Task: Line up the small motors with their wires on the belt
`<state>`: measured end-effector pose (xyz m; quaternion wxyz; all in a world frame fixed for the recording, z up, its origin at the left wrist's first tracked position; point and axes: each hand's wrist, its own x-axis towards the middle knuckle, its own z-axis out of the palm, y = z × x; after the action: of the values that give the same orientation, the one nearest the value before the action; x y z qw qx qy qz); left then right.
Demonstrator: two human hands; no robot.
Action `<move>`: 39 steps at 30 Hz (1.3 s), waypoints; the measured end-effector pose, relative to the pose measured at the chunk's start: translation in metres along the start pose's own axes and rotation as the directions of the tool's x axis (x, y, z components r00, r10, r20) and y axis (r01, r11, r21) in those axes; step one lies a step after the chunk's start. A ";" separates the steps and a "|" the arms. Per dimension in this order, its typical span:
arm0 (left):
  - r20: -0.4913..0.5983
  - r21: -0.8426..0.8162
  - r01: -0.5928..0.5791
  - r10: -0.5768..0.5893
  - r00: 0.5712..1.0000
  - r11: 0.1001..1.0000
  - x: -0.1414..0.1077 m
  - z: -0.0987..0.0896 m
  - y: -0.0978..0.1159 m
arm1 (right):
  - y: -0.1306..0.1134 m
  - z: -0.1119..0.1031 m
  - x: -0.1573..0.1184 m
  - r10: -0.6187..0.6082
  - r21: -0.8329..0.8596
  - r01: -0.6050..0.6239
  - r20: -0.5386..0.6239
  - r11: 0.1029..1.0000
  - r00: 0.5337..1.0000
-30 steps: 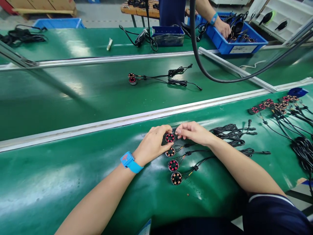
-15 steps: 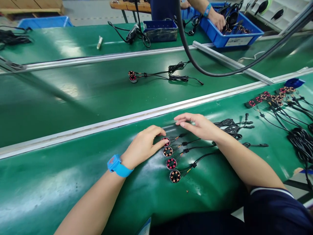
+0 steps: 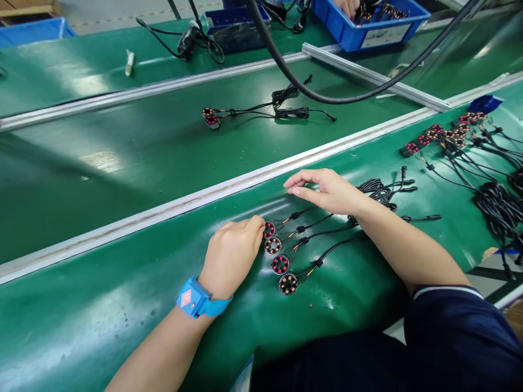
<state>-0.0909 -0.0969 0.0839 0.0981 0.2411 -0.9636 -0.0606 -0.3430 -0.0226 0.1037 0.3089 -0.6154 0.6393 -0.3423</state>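
Touching the left edge of the uppermost coil ring near the centre of the frame, the left hand has its fingers bent and bunched (whether they pinch it, I cannot tell). Three more coil rings line up below, their black cables trailing right. Loosely half open, the right hand shows nothing in its grasp, its wrist passing in front of those cables.
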 end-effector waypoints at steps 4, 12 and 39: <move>-0.043 0.158 -0.118 0.126 0.991 0.980 -0.003 -0.001 0.010 | -0.001 0.000 0.001 -0.010 -0.015 0.010 0.011 1.000 1.000; -0.025 0.259 -0.129 0.140 0.990 0.957 -0.007 -0.003 0.020 | -0.001 0.001 0.001 0.002 0.001 -0.002 0.007 1.000 1.000; -0.082 0.248 0.057 -0.037 0.996 0.967 -0.023 -0.054 0.020 | 0.022 0.009 0.308 0.267 -0.769 -0.295 -0.167 0.568 0.949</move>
<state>-0.0682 -0.0723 0.1356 0.1025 0.2765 -0.9531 0.0686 -0.3640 -0.3305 0.0885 0.0487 -0.5727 0.8182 0.0156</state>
